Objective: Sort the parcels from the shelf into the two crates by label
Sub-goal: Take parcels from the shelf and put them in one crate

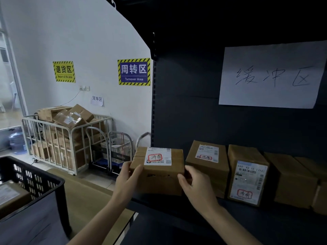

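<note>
While the left hand (127,181) and the right hand (196,189) curl their fingers on both ends of a labelled parcel (159,174) at the shelf (194,211) edge, the black crate (40,172) at eight o'clock holds one carton (10,197), and the cage cart (71,138) at ten o'clock is piled with boxes (70,115).

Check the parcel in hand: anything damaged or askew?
The held parcel has dark scuffs or small tears across its front face, between the left hand and right hand. Nothing else on the shelf stands out.
</note>
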A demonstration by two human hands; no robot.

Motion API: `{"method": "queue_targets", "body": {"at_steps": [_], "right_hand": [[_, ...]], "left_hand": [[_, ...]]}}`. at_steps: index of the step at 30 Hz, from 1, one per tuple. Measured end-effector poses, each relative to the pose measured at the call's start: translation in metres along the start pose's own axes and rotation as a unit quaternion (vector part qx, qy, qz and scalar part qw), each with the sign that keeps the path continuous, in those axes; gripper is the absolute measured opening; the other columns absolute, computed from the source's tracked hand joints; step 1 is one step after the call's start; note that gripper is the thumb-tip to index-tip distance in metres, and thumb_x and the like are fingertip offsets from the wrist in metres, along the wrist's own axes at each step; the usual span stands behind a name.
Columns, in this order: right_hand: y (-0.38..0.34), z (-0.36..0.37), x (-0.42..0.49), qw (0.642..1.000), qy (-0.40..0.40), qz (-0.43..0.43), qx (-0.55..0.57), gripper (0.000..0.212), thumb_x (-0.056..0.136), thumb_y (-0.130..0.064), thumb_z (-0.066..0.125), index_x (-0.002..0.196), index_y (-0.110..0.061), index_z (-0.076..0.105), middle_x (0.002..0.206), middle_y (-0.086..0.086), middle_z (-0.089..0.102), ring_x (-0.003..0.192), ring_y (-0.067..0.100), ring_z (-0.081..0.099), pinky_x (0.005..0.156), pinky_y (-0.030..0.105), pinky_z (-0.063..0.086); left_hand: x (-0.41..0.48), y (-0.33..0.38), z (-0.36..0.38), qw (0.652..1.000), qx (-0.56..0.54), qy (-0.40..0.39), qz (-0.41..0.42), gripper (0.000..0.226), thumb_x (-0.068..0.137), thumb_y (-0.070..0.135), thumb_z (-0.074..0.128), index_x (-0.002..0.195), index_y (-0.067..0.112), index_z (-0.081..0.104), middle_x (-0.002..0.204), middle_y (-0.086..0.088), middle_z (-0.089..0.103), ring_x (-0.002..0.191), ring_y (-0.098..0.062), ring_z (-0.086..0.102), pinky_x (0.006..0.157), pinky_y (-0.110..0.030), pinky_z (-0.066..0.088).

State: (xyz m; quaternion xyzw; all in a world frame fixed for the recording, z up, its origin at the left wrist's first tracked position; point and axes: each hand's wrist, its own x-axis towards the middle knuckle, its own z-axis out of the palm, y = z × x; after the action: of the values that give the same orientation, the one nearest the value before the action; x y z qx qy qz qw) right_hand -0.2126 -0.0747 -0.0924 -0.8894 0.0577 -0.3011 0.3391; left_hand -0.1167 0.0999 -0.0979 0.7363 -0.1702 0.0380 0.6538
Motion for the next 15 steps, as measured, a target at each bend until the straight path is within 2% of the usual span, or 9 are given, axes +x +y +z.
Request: {"method": "queue_targets", "body": {"at_steps": [5,9,12,15], "right_hand": [[0.012,0.002,-0.005,1.000,-0.018,0.021,-0.001,0.033,0.093,-0.029,0.051,0.123,-0.017,0.056,0.110,-0.008,0.064,0.101,0.003,0.058,0.090,0.024,0.050],[0.019,0.006,-0.008,0.999,-0.028,0.039,0.000,0.041,0.093,-0.031,0.051,0.132,-0.015,0.050,0.118,-0.006,0.062,0.108,0.004,0.057,0.094,0.027,0.050],[0.020,0.008,-0.010,0.999,-0.018,0.042,0.005,0.040,0.093,-0.029,0.052,0.131,-0.015,0.050,0.116,-0.007,0.062,0.104,0.004,0.058,0.092,0.025,0.050],[0.020,0.009,-0.015,0.999,0.000,0.043,0.026,0.033,0.092,-0.026,0.055,0.124,-0.018,0.053,0.108,-0.010,0.063,0.099,0.002,0.059,0.088,0.021,0.051]], "left_hand": [[-0.001,-0.007,0.008,1.000,0.008,-0.019,-0.018,0.015,0.095,0.028,0.049,0.109,0.021,0.049,0.102,0.005,0.056,0.089,-0.005,0.051,0.067,-0.017,0.039],[-0.001,-0.009,0.013,0.999,0.008,-0.024,-0.021,0.018,0.096,0.028,0.048,0.111,0.020,0.047,0.106,0.000,0.056,0.094,-0.012,0.051,0.068,-0.019,0.039],[-0.003,-0.010,0.014,0.999,-0.006,-0.024,-0.023,0.018,0.095,0.026,0.049,0.111,0.018,0.047,0.106,0.000,0.057,0.095,-0.014,0.053,0.068,-0.019,0.040],[-0.010,-0.011,0.012,0.999,-0.036,-0.033,-0.020,0.033,0.086,0.029,0.062,0.114,0.019,0.046,0.104,0.004,0.057,0.092,-0.007,0.054,0.067,-0.018,0.040]]}}
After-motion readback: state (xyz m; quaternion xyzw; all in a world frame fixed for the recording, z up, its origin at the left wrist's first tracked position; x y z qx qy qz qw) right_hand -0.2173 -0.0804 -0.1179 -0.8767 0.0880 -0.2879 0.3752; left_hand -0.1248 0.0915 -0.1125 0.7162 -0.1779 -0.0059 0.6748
